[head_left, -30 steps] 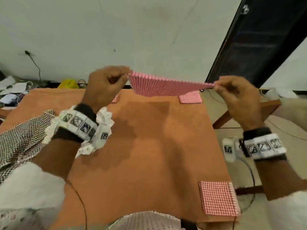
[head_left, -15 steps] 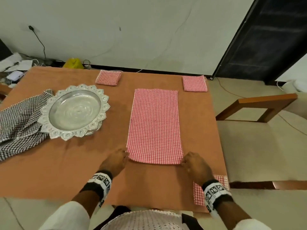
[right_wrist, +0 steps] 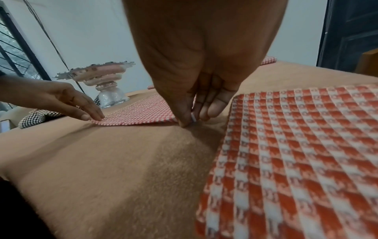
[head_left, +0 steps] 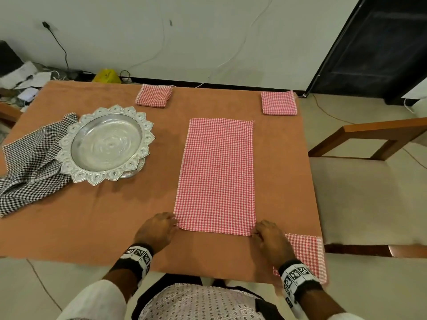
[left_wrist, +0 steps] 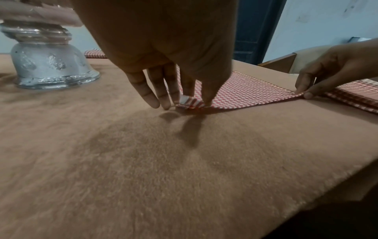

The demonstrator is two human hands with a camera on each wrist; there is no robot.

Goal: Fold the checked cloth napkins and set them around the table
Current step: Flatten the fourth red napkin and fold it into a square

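Left hand point(head_left: 158, 229) sits at the near left corner of the long red checked napkin point(head_left: 217, 174), thumb and forefinger pinching that corner, remaining fingers extended down to the table point(head_left: 92, 227). Right hand point(head_left: 271, 240) pinches the near right corner likewise. The napkin lies flat, folded into a long strip, at 12 o'clock from the person, running away toward the far edge.

Left wrist view confirms the pinch: the corner point(left_wrist: 191, 103) is lifted slightly between thumb and finger, which the head view does not resolve. Right wrist view shows the thumb and forefinger closed on the other corner point(right_wrist: 193, 120). Both wrist views reveal the silver tray point(head_left: 106, 144) stands on a pedestal foot point(left_wrist: 49, 64); from above it reads as a flat dish.

Three folded red napkins are placed: far at 11 o'clock point(head_left: 154, 95), far at 1 o'clock point(head_left: 279, 103), and near at 4 o'clock point(head_left: 309, 252), partly covered by the right wrist. A black checked cloth point(head_left: 30, 162) lies at 9 o'clock, partly under the tray. A wooden chair point(head_left: 369, 144) stands at 3 o'clock.
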